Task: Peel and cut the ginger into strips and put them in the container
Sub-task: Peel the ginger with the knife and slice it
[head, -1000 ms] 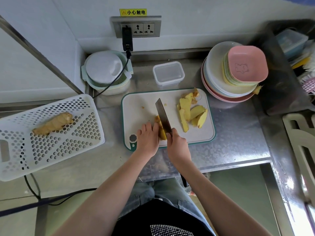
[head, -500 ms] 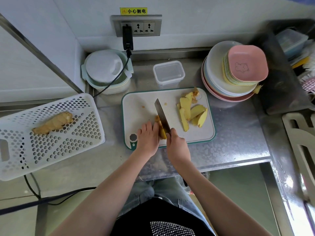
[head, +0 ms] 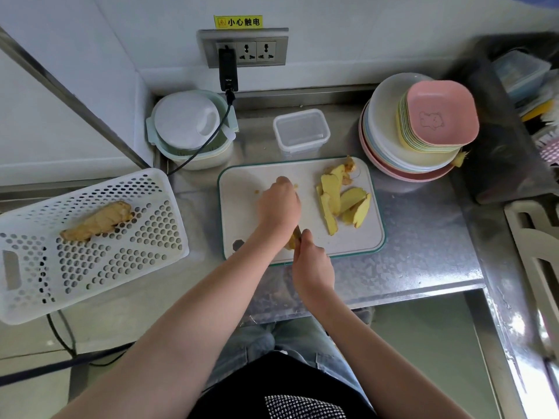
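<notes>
**Both hands meet over a ginger piece at the near edge of the cutting board**

Nearest the viewer, the right hand [head: 313, 264] is curled closed at the board's near edge, its fingertips touching a yellow ginger piece [head: 295, 238]. What else it grips cannot be told; no blade is visible. Just beyond, the left hand [head: 279, 204] arches over the same piece, knuckles up, fingers bent down and hidden, so their hold cannot be told. The piece runs near to far between the two hands, mostly covered.

To the right of the fingers, on the cutting board [head: 242, 192], lie the peeled slabs [head: 341, 201], long axes also near to far, closer to the right hand. Beyond the fingers, past the board's far edge, stands the clear container [head: 301, 131], seemingly without strips inside. Well left, an unpeeled ginger root [head: 96, 220] lies in a white basket [head: 145, 267].
</notes>
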